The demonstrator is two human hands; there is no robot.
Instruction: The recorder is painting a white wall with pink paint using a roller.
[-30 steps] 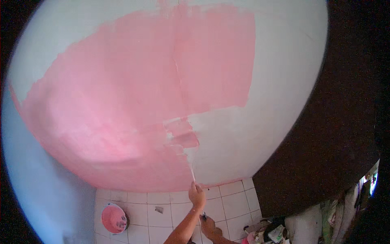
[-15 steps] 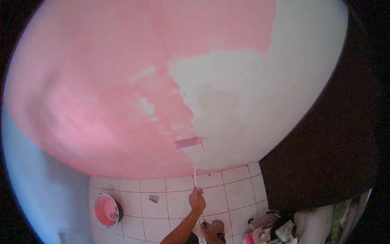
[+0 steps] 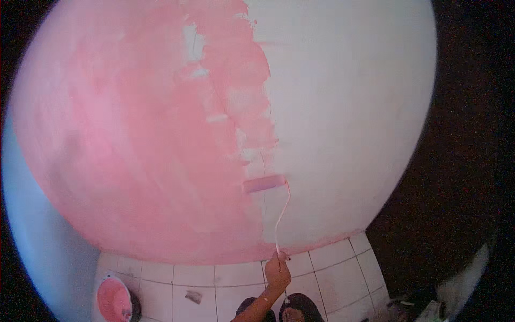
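My left hand (image 3: 278, 272) is closed round the handle of a paint roller (image 3: 264, 184), its arm coming up from the lower edge over my left knee. The roller's pink-coated sleeve lies against the wall (image 3: 343, 123), where pink paint meets the white part. A thin, pale bent rod (image 3: 278, 222) links sleeve and handle. Lower down, between my dark-clad knees, my right hand (image 3: 293, 314) appears wrapped round the handle's lower end; the frame's edge cuts it off. Pale unevenly covered patches show in the pink above the sleeve.
A bucket of pink paint (image 3: 113, 300) stands on the tiled floor (image 3: 236, 276) at the left. Near it lies a small greyish flat piece (image 3: 193, 296). A dark surface (image 3: 456, 161) borders the wall on the right, with cluttered items (image 3: 413, 310) at the lower right.
My view has shifted lower on the wall and closer to it. The roller has moved down the wall, with pink now covering more beneath the white patches. My left hand keeps its grip.
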